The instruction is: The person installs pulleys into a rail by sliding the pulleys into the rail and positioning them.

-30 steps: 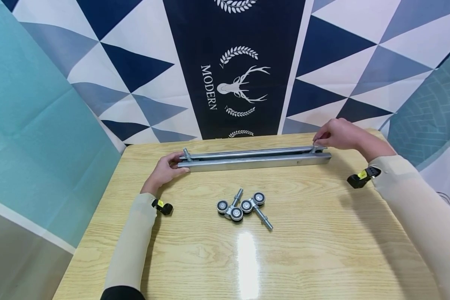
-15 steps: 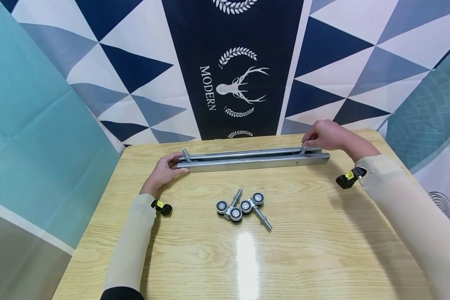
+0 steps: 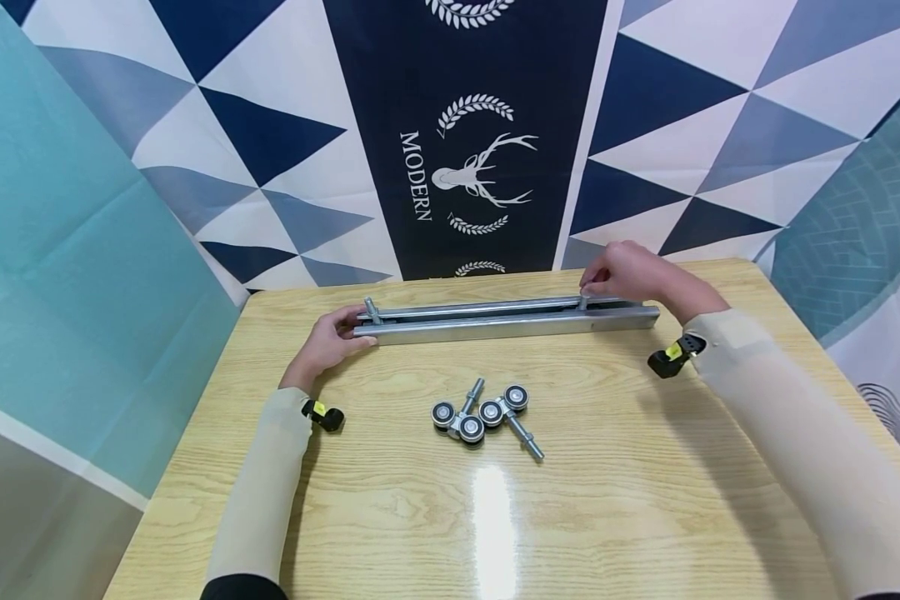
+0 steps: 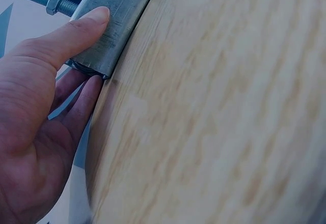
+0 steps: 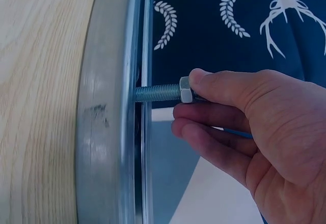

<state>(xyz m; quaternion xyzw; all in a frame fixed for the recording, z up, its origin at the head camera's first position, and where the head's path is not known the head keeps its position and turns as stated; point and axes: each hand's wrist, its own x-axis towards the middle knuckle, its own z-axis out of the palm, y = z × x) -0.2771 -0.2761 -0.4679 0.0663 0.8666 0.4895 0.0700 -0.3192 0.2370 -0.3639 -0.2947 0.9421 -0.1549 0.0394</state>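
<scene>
A slotted metal rail (image 3: 487, 328) lies across the back of the table. At its left end my left hand (image 3: 328, 343) holds it, thumb (image 4: 91, 23) on the metal side and other fingers around the end. Beside that hand a threaded bolt with a nut (image 4: 54, 3) sticks up from the slot. My right hand (image 3: 628, 272) pinches the upper part of another bolt (image 5: 158, 92), by its nut (image 5: 186, 90), standing in the slot nearer the right end. Whatever is at this bolt's foot is hidden inside the rail.
Two double-wheeled roller hangers, one with its stem pointing back (image 3: 470, 427) and one pointing forward right (image 3: 516, 399), lie close together mid-table. A patterned cloth wall (image 3: 487, 242) rises behind the wooden table (image 3: 390, 508). A teal panel (image 3: 97, 275) stands left.
My right hand has moved left along the rail, and the bolt it pinches has slid left in the slot with it. The left hand, rail and loose roller hangers have stayed put.
</scene>
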